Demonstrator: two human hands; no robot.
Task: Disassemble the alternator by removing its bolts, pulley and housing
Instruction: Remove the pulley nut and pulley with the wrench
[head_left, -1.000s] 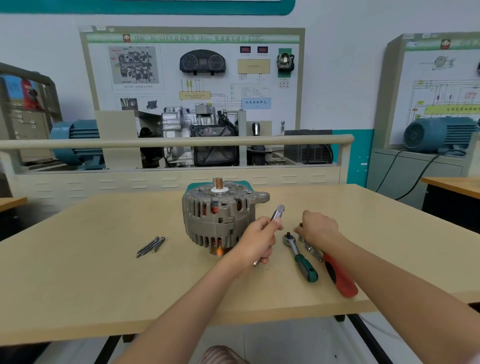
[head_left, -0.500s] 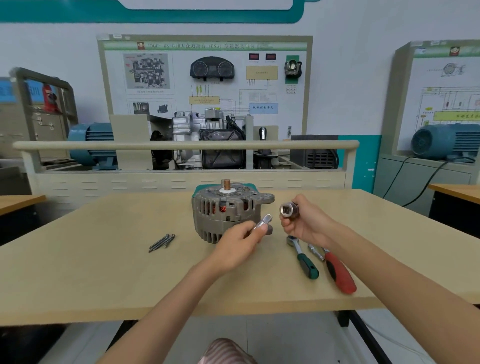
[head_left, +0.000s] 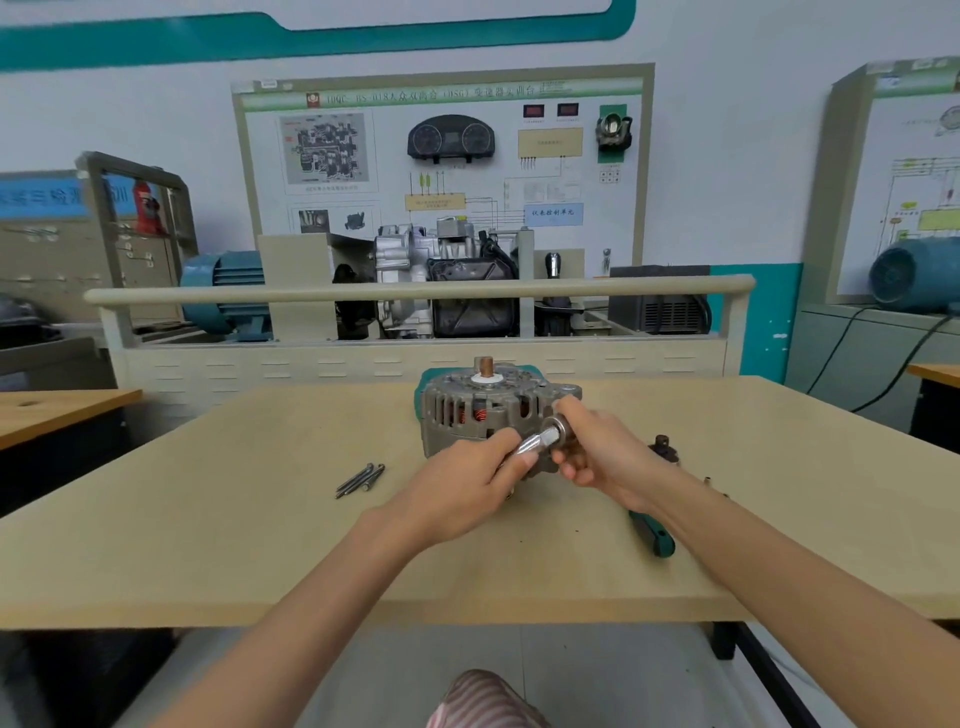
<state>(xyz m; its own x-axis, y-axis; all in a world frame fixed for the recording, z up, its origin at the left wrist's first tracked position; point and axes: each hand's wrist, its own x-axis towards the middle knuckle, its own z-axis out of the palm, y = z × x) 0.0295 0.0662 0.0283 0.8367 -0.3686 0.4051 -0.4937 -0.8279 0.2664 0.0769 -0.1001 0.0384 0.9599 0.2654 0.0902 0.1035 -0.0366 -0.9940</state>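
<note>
The grey alternator (head_left: 470, 410) stands on the wooden table (head_left: 208, 519), its copper shaft end pointing up. In front of it my left hand (head_left: 467, 480) grips a silver extension bar (head_left: 532, 444). My right hand (head_left: 592, 449) holds a metal socket (head_left: 561, 434) against the bar's tip. Three removed long bolts (head_left: 359, 479) lie on the table to the left.
A green-handled ratchet (head_left: 652, 532) lies right of my hands, partly hidden by my right forearm. Its head (head_left: 664, 448) shows beyond my wrist. A training bench with a rail (head_left: 415, 293) stands behind the table. The table's near edge is close to my body.
My right hand picked up the socket from beside the ratchet, raised it and brought it onto the end of the bar in my left hand. The view shifted downward and left.
</note>
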